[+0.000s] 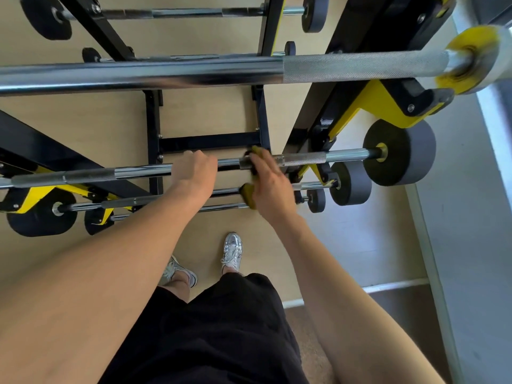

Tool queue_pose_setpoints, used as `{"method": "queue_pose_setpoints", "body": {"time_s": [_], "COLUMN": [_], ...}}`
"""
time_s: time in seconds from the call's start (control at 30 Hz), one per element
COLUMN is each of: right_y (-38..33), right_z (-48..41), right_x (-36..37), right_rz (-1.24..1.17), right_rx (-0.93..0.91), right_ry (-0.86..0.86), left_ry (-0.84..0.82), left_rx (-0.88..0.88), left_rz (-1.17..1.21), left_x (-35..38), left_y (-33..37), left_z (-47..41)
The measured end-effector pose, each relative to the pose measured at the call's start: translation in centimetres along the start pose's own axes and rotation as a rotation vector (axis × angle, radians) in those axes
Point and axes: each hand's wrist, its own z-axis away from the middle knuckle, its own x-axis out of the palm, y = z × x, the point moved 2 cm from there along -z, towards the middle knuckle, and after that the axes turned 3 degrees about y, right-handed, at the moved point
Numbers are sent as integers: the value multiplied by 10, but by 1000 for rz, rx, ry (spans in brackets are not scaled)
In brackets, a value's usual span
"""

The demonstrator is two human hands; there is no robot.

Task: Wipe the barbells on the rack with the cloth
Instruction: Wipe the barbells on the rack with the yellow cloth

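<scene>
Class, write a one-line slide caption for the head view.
Left hand grips a racked barbell; right hand wraps a yellow cloth around it.

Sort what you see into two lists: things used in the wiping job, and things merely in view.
In the job: cloth, held by right hand; barbell, gripped by left hand; rack.
Merely in view: shoes, shorts, floor.

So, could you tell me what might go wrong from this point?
The right hand holds the cloth on the barbell beside the rack upright, so fingers might get pinched. The left hand grips the barbell, which could roll. The upper bar looks close to the head, a possible bump.
</scene>
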Motion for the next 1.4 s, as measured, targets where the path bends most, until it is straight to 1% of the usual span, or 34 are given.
{"method": "queue_pose_setpoints", "body": {"time_s": [0.03, 0.07, 0.1, 0.17, 0.2, 0.23, 0.3, 0.37, 0.43, 0.5, 0.57, 0.67, 0.77, 0.87, 0.93, 0.97, 1.03, 1.1, 1.2, 1.27, 1.4], "right_y": [1, 10, 23, 46, 47, 38, 8, -17, -18, -3, 12, 11, -14, -36, -51, -59, -74, -88, -111, -123, -144], "right_z": [2, 1, -2, -6, -6, -6, -6, -3, -2, -1, 0, 7, 22, 29, 32, 34, 43, 55, 78, 94, 131], "right_x": [-1, -7, -14, -26, -26, -23, -9, 5, 9, 3, -4, -10, -13, -13, -13, -14, -13, -9, 4, 18, 39], "right_rz": [-3, 17, 47, 109, 131, 126, 26, -85, -101, -117, -158, -243, -456, -601, -726, -773, -809, -843, -969, -1047, -1369], "right_rx": [-87, -83, 5, 264, 350, 375, 284, 109, -16, -68, -76, -10, 45, 120, 173, 196, 222, 262, 385, 475, 699], "right_ry": [-66, -78, -37, 97, 134, 137, 62, -59, -120, -137, -85, -6, -67, -132, -134, -131, -133, -151, -194, -167, -84], "left_ry": [-1, -3, -3, 1, -4, -11, -27, -31, -21, -24, -35, -109, -199, -249, -310, -326, -305, -261, -239, -201, -101], "left_rx": [-2, -3, -4, -4, -5, -7, -4, 25, 62, 86, 85, 57, -31, -92, -94, -83, -51, -26, -13, -22, -75], "left_rz": [12, 22, 28, 28, 27, 28, 34, 50, 92, 157, 264, 503, 763, 1069, 1253, 1306, 1333, 1306, 1254, 1247, 1314], "left_x": [2, 3, 4, 6, 6, 6, 4, 2, 1, 3, 3, -5, -27, -44, -50, -51, -50, -43, -26, -12, 15], "left_y": [-2, -4, -5, -5, -4, -2, 0, -3, -9, -14, -18, -21, -25, -32, -39, -43, -56, -74, -104, -123, -147], "left_z": [-1, -2, -4, -5, -5, -5, -4, -2, 0, 4, 10, 22, 35, 46, 57, 65, 81, 98, 123, 139, 174]}}
